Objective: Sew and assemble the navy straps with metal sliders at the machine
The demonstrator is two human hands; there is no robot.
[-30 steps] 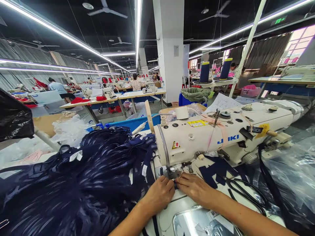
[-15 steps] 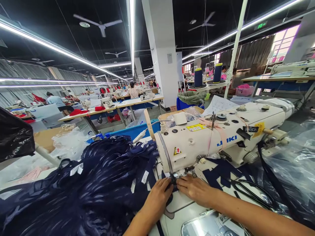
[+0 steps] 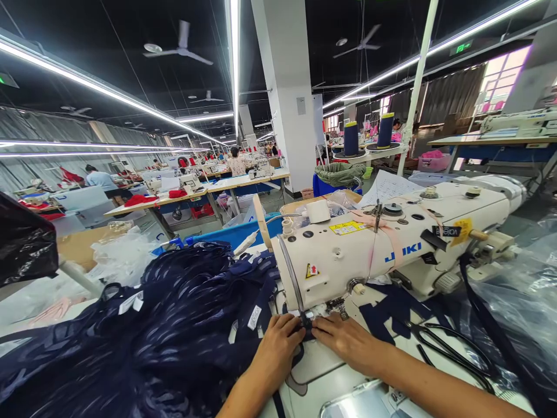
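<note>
A white sewing machine (image 3: 317,284) stands in front of me, its presser foot lowered near my fingertips. My left hand (image 3: 277,348) is just left of the needle area, fingers bent and closed on a dark navy strap (image 3: 307,326). From the right, my right hand (image 3: 343,341) grips the same strap, its fingertips close to the foot. My fingers partly cover the strap and the stitching spot. A large pile of navy garments (image 3: 174,331) with white labels (image 3: 254,317) lies against the left side of the machine.
Black-handled scissors (image 3: 456,351) lie right of my right forearm, near navy scraps (image 3: 387,310) and clear plastic (image 3: 522,313). A clear case (image 3: 357,400) sits at the front edge. Two navy thread cones (image 3: 350,139) stand behind; people work at farther tables.
Both hands stay at the needle with hardly any movement, still on the strap. The view has shifted slightly.
</note>
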